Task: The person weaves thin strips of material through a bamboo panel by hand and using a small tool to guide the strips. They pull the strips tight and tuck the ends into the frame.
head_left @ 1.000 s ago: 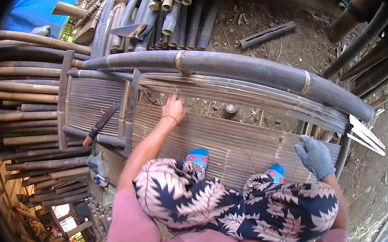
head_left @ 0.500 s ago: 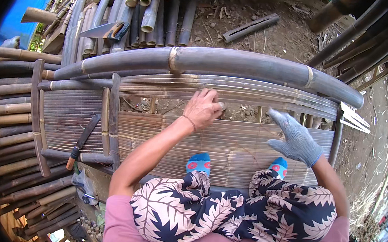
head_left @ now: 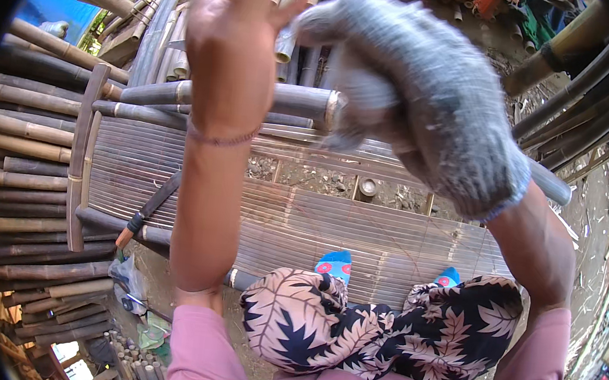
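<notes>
My bare left hand [head_left: 234, 30] is raised high and close to the camera, smeared by motion. Its thumb stands apart, no held thing shows, and its fingertips leave the picture. Beside it on the right, my right hand [head_left: 433, 100] wears a grey knit glove. Its fingers are bent but spread apart, blurred, with nothing visible in them. Both hands hover above a bench of thin bamboo slats [head_left: 316, 217], touching nothing I can make out. Behind them, a thick dark bamboo pole [head_left: 302, 102] runs along the bench's far side, partly hidden by my hands and forearms.
A machete [head_left: 154, 208] with a wooden handle lies across the bench's left part. Stacked bamboo poles [head_left: 28, 139] fill the left side. Through a gap in the slats shows a round tube end [head_left: 368, 187]. More poles [head_left: 589, 94] lean at the far right.
Both hands have risen from the slats toward the camera and closer together. My left hand has left the far edge of the slats. The whole view has shifted slightly.
</notes>
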